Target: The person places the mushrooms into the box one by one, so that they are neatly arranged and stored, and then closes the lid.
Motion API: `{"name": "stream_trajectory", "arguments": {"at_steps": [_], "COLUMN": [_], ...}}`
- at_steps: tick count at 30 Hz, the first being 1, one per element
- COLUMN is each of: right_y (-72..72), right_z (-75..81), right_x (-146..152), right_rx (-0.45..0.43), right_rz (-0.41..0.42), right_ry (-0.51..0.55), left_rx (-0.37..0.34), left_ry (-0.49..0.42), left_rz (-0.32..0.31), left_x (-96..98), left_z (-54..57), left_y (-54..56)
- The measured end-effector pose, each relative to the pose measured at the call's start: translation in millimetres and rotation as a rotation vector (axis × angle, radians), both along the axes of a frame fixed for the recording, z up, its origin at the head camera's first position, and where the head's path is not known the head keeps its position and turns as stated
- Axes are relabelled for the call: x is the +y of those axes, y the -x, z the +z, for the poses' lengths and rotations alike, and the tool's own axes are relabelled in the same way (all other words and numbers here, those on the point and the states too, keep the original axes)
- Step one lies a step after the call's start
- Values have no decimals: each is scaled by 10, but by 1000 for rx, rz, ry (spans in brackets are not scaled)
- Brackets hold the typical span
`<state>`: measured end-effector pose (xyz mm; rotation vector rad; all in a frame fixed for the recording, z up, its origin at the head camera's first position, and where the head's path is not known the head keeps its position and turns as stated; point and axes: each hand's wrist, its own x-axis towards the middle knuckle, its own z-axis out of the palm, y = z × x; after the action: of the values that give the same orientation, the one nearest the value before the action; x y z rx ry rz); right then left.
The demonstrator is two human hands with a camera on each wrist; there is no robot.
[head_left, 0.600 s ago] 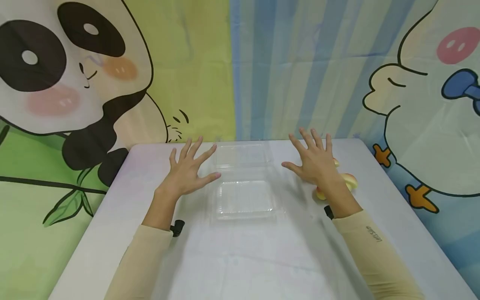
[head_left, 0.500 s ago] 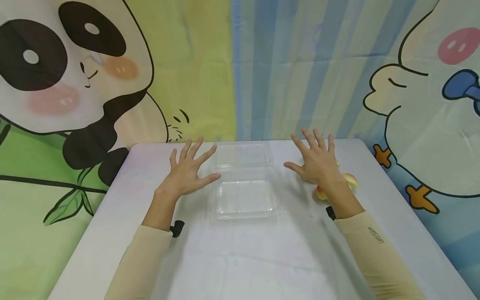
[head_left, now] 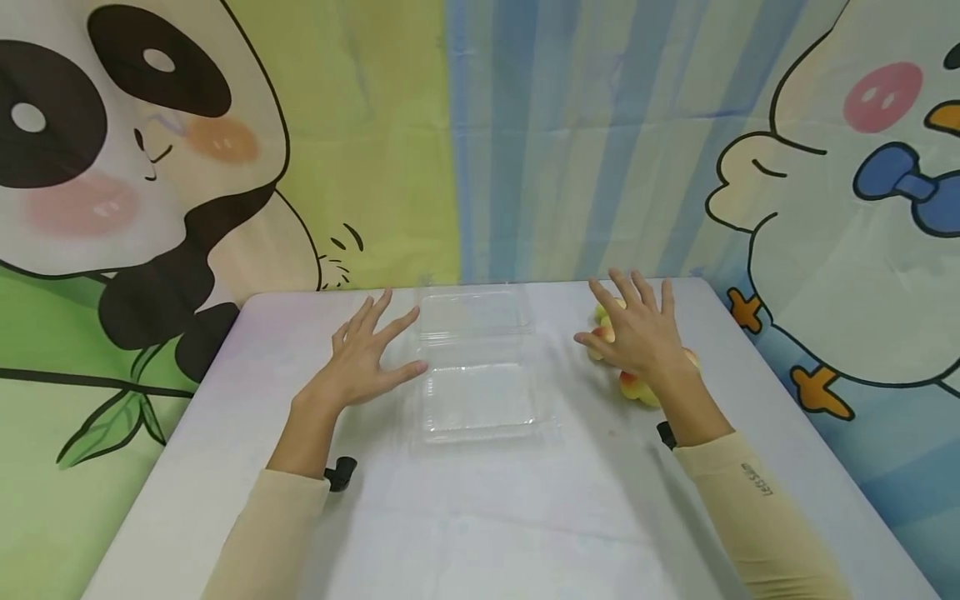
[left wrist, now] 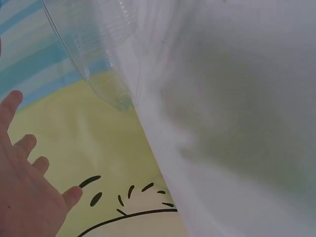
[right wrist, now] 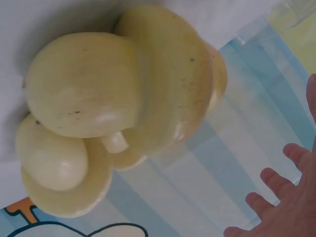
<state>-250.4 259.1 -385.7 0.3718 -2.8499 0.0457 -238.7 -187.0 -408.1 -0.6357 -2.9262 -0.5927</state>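
Observation:
My left hand (head_left: 360,360) hovers over the table to the left of a clear plastic clamshell box (head_left: 483,433), fingers spread and nothing in them. The box lies unfolded, its lid (head_left: 474,315) toward the back wall. On the right, my right hand (head_left: 641,337) is held spread above several pale yellow toy mushrooms (head_left: 636,388) with reddish patches, partly hiding them. In the right wrist view, the mushrooms (right wrist: 84,86) are close to the camera, and that hand's fingers (right wrist: 276,183) stay apart from them. The left wrist view catches the box's edge (left wrist: 84,74) and the left fingers.
A white cloth covers the table (head_left: 480,533). Behind it hangs a printed backdrop (head_left: 525,150) with a panda at left and a white bird at right. A small black wrist camera (head_left: 341,473) sticks out beside the left wrist.
The head view has turned slightly right. My right hand has shifted right over the table, uncovering more mushrooms on its left side. The left hand stays almost in place beside the box.

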Motion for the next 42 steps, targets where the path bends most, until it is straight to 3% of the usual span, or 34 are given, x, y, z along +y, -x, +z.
{"name": "stream_trajectory", "arguments": {"at_steps": [18, 25, 31, 36, 42], "right_y": [-150, -219, -259, -256, -285], "right_z": [-131, -162, -167, -202, -275], "right_x": [295, 459, 617, 729, 860], "right_rx": [-82, -98, -124, -149, -233], "right_rz": [-101, -125, -149, -161, -199], "right_ry": [28, 31, 56, 47, 158], "left_rx": [-64, -77, -123, -121, -136], "left_ry": [-71, -96, -157, -185, -196], "left_rz": [-26, -35, -52, -64, -63], "left_x": [-55, -70, -55, -19, -21], "left_z": [-157, -161, -200, -235, -243], "left_y": [-2, 16, 28, 26, 24]}}
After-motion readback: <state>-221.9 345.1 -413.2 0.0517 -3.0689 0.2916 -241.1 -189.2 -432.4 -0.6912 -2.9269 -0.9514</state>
